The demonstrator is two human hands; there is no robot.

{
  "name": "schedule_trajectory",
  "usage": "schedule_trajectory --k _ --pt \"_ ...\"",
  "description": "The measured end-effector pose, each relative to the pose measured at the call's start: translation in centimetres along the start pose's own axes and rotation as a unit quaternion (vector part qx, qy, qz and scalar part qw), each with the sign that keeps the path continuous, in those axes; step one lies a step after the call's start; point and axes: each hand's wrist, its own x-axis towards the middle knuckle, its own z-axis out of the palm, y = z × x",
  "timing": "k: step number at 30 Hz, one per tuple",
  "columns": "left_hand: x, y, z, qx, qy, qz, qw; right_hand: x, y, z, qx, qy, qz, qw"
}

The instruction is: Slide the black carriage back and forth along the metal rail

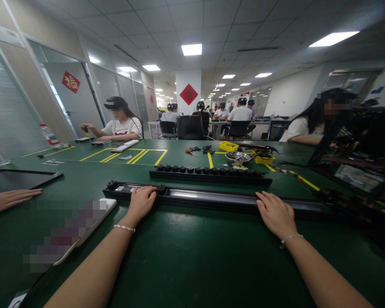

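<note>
A long black channel-shaped bar [211, 201] with a shiny inner strip lies crosswise on the green table. My left hand [143, 203] closes over its near wall, left of the middle, with fingertips beside a small black round part [161, 190] seated in the channel. Farther right, my right hand [276, 214] grips the same near wall, its fingers bent over the edge and the thumb hard to see. A second black bar [211, 175], lined with several round black pieces, lies just behind.
At left are another person's hand [16, 199], a black tray [22, 177] and a white-edged, blurred-out device [83, 233]. Beyond the bars stand a metal bowl [238, 158], yellow bins [229, 146] and an orange-handled tool [190, 152]. Dark clutter [356, 205] fills the right.
</note>
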Motion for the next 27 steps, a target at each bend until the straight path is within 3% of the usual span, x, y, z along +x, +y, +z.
schedule_trajectory --k 19,27 --pt "0.17 -0.23 -0.01 -0.021 -0.035 0.034 0.999 0.17 0.43 0.76 -0.011 0.033 -0.014 0.999" --pt "0.16 -0.26 0.04 -0.022 -0.045 0.04 0.998 0.27 0.56 0.75 -0.008 0.019 -0.011 1.0"
